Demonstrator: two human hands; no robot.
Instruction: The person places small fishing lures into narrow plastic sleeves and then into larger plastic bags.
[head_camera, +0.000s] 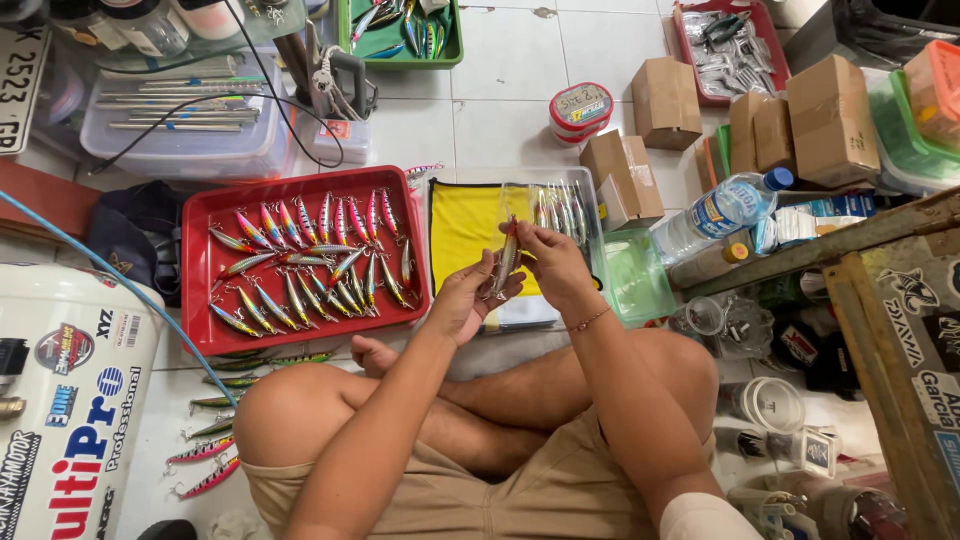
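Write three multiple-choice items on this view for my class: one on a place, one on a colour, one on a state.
1. Where does the red tray of fishing lures lie?
A. on the person's lap
B. on the floor tiles, left of the yellow cloth
C. on a shelf

2. What colour is the cap of the water bottle?
A. blue
B. red
C. white

3. How is the fishing lure held?
A. lying loose on the floor
B. hanging from a hook
C. between the left hand and right hand

Answers: B, the tray rests on the tiles beside the cloth; A, the cap shows blue; C, fingers of both hands grip it.
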